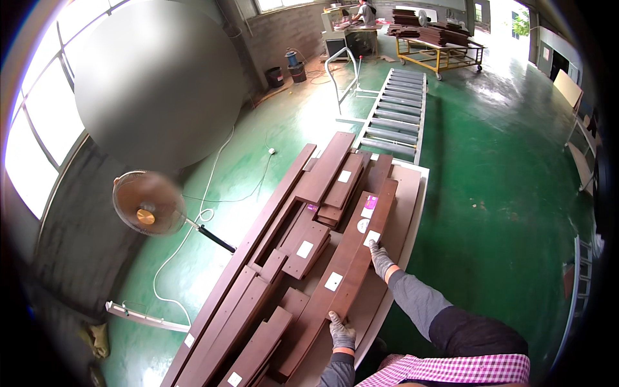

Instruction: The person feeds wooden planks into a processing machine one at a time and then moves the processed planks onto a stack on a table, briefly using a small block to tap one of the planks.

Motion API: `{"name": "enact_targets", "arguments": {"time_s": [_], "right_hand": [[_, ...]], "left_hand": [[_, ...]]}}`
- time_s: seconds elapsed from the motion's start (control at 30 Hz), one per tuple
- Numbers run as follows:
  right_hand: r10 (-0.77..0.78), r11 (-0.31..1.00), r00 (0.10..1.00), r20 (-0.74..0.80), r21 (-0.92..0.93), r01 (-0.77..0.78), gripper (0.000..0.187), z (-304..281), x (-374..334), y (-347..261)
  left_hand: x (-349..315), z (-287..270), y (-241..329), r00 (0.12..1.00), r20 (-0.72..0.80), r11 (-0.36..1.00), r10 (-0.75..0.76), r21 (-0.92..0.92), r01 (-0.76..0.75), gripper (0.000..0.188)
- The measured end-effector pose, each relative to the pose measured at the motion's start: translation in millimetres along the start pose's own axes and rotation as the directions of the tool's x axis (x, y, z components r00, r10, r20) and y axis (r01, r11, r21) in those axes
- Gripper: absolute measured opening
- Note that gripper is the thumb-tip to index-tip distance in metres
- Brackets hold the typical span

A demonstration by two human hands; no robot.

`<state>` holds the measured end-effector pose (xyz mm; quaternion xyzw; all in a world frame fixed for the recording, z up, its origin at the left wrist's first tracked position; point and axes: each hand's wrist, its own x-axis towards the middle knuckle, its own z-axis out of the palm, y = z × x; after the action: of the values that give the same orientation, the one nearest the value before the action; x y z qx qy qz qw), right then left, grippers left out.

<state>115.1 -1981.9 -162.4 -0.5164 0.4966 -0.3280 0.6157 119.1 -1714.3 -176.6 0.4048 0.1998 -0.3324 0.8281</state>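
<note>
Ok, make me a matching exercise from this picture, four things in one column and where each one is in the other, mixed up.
Things:
1. left hand
2. right hand
3. standing fan
4. roller conveyor

Places:
A. on the green floor, left of the stack
B. near end of the long dark board
C. beyond the far end of the stack
D. further up that board's right edge, by a white label

Pairs: 1-B, 2-D, 3-A, 4-C

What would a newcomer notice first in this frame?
A stack of dark brown wooden panels fills the centre, with both gloved hands on one long board: left hand at its near end, right hand further up. A standing fan sits left; a roller conveyor runs beyond.
</note>
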Motion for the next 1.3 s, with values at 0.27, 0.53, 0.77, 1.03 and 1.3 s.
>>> {"name": "enact_targets", "arguments": {"time_s": [0.27,0.53,0.77,1.03,1.3], "right_hand": [[0.055,0.937,0.935,0.35,0.305,-0.169,0.09,11.3,-77.1,48.2],[0.294,0.955,0.629,0.72,-0.252,-0.158,0.074,87.4,-402.5,205.3],[0.473,0.212,0.342,0.812,-0.481,0.851,0.083,176.3,-670.1,175.3],[0.536,-0.224,0.636,0.555,-0.633,0.741,0.119,244.0,-764.1,229.7],[0.697,-0.343,0.54,0.472,-0.441,0.829,0.114,241.4,-779.5,223.8]], "left_hand": [[-67.5,-116.9,56.7,0.995,-0.092,0.985,-0.038,-0.169,0.022,0.072],[-299.5,-410.4,91.2,0.933,-0.358,0.888,0.027,-0.42,-0.187,0.057],[-495.9,-591.6,104.6,0.729,-0.626,0.651,0.278,-0.435,-0.622,0.038],[-583.7,-634.0,164.7,0.567,-0.814,0.397,0.126,-0.482,-0.781,0.04],[-625.8,-715.8,237.8,0.628,-0.778,0.509,0.009,-0.537,-0.673,0.039]]}}
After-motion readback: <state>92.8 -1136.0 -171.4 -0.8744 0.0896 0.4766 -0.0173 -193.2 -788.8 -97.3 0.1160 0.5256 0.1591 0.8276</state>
